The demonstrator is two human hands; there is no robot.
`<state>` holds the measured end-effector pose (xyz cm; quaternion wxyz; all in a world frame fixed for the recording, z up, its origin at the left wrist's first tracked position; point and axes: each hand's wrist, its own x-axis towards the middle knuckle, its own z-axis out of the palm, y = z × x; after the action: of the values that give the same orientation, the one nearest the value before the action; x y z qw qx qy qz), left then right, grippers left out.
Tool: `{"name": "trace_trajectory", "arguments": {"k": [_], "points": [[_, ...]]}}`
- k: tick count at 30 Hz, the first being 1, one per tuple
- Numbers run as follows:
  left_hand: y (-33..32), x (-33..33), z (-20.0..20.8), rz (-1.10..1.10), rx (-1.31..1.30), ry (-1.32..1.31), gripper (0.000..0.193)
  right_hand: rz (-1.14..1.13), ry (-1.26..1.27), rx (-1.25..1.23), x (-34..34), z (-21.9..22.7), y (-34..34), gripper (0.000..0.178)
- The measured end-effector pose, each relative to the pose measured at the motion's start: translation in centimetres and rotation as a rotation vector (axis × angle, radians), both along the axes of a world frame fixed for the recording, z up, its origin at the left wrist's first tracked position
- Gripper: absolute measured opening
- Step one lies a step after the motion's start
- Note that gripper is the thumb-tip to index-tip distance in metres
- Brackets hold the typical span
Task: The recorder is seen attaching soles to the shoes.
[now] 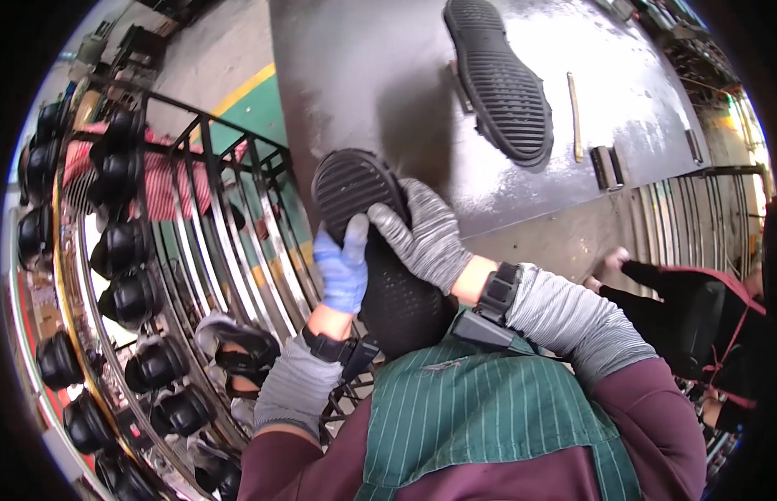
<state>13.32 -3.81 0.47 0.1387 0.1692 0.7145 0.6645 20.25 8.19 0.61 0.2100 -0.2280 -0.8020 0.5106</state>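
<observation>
A grey table (347,75) carries a ridged sole (509,96). Short of it, a black shoe (405,305) points its ridged end tableward; left hand (342,265) and right hand (432,238) both grip it. Even pressure from both thumbs (355,234) would likely serve best.

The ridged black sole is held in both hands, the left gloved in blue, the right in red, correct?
Not quite: the head view shows the right hand gloved in striped grey, not red. The left hand is in blue; both hold the ridged black sole.
</observation>
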Motion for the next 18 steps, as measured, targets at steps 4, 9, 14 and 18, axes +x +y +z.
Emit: {"name": "trace_trajectory", "arguments": {"k": [4,9,14,18], "points": [[0.5,0.1,0.3,0.058,-0.027,0.111,0.054,0.010,-0.061,-0.042,0.2,0.4,0.5,0.050],[-1.1,-0.6,-1.5,0.089,-0.182,0.100,0.063,0.006,-0.157,0.005,0.1,0.4,-0.1,0.059],[-1.1,0.0,-1.9,0.085,-0.067,0.027,0.056,0.030,-0.101,-0.088,0.8,0.4,-0.1,0.066],[-1.5,-1.1,-5.6,0.082,-0.011,-0.125,0.044,-0.001,-0.081,-0.083,0.9,0.5,0.3,0.054]]}}
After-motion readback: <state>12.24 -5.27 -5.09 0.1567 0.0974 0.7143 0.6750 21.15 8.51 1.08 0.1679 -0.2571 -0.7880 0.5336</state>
